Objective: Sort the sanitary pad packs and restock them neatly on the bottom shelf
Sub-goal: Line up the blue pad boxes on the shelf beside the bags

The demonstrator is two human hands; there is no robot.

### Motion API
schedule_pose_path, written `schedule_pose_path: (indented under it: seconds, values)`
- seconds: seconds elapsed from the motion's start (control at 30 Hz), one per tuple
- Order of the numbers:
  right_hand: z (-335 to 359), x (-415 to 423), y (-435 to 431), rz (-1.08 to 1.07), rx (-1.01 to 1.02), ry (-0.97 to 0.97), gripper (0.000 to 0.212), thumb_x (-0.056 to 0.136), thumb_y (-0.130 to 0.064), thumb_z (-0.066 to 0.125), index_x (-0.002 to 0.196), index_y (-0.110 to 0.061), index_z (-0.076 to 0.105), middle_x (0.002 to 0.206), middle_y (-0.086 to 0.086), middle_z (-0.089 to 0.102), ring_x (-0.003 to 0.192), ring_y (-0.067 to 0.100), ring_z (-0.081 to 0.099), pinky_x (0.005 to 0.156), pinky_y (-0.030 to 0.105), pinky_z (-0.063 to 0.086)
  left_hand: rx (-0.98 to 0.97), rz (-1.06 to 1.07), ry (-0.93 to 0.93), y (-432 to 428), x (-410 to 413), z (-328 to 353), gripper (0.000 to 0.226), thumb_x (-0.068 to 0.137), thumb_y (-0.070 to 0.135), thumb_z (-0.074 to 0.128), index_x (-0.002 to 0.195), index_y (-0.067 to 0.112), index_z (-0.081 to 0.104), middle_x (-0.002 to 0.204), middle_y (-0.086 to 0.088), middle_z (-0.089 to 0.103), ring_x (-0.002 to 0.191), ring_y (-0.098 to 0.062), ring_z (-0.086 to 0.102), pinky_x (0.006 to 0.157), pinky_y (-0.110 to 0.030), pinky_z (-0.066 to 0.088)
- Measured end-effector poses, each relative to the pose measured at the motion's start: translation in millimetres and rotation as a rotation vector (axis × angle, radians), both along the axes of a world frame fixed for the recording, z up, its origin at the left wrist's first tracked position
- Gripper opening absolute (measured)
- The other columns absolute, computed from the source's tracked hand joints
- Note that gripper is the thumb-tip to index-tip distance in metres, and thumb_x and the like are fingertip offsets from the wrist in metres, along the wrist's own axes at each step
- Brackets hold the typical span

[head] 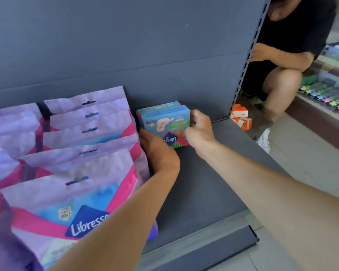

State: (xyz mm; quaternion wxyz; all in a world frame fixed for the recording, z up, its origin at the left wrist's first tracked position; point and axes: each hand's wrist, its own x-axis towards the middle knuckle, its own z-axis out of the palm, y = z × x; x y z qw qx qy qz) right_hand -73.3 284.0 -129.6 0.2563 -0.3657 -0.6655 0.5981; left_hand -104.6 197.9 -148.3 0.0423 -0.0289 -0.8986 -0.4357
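Standing at the back of the shelf [213, 182], just right of the pink packs [82, 173], the blue pack [164, 122] is pinched at its right edge by the right hand [199, 130], fingers curled. The left hand [157, 147] meets its lower left corner; grip or mere press, I cannot tell. Released off-square, it could tip forward or nudge the pink packs askew

A small blue pack [164, 122] stands at the back of the bottom shelf [204, 182], another just behind it. The right grip [200, 130] pinches its right end, thumb on the front. The left grip [157, 149] lies against its lower left edge beside rows of upright pink bags [82, 163], fingers hidden. Past the shelf upright a person [286, 45] crouches near orange boxes [241, 118] on the floor
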Motion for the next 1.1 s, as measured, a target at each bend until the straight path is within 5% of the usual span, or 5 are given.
schedule_pose_path:
  seconds: [0.27, 0.5, 0.6, 0.77, 1.1]
  values:
    - [-9, -5, -6, -0.013, 0.141, -0.101, 0.043, 0.067, 0.011, 0.072, 0.096, -0.016, 0.057, 0.098, 0.003, 0.069, 0.086, 0.014, 0.067, 0.049, 0.01, 0.049, -0.113, -0.092, -0.123, 4, -8, 2, 0.056, 0.094, 0.016, 0.052, 0.142, 0.003, 0.025, 0.148, -0.017, 0.03, 0.141, -0.029, 0.026, 0.115, -0.039, 0.027]
    - [6, 16, -12, 0.041, 0.243, -0.294, 0.064, 0.067, -0.009, 0.083, 0.119, -0.003, 0.045, 0.113, 0.006, 0.057, 0.102, 0.02, 0.056, 0.073, 0.025, 0.043, -0.028, -0.128, -0.328, -4, 16, 36, 0.017, 0.087, 0.003, 0.051, 0.098, -0.01, 0.049, 0.126, -0.027, 0.053, 0.118, -0.039, 0.051, 0.098, -0.04, 0.042]
    - [12, 40, -15, 0.072, 0.395, -0.387, 0.062, 0.077, -0.019, 0.075, 0.126, -0.001, 0.042, 0.125, 0.012, 0.052, 0.117, 0.026, 0.049, 0.087, 0.031, 0.042, -0.062, -0.199, -0.416, -10, 45, 48, 0.042, 0.087, 0.008, 0.054, 0.124, -0.007, 0.042, 0.137, -0.023, 0.042, 0.129, -0.035, 0.041, 0.105, -0.036, 0.037]
    - [21, 113, -9, 0.254, 0.676, -0.721, 0.033, 0.092, -0.018, 0.055, 0.121, -0.004, 0.05, 0.123, 0.015, 0.051, 0.118, 0.035, 0.048, 0.083, 0.04, 0.045, -0.378, -0.631, -0.235, -22, 96, 54, 0.036, 0.088, 0.013, 0.052, 0.124, 0.015, 0.054, 0.128, -0.006, 0.053, 0.118, -0.03, 0.051, 0.093, -0.037, 0.042]
    - [37, 307, -22, 0.147, 0.565, -0.904, 0.031, 0.093, -0.02, 0.047, 0.119, -0.004, 0.056, 0.121, 0.013, 0.054, 0.117, 0.032, 0.047, 0.086, 0.038, 0.045, -0.582, -1.204, 0.062, -10, 244, 62, 0.026, 0.09, 0.014, 0.046, 0.113, 0.016, 0.058, 0.11, -0.002, 0.063, 0.096, -0.03, 0.06, 0.074, -0.035, 0.047]
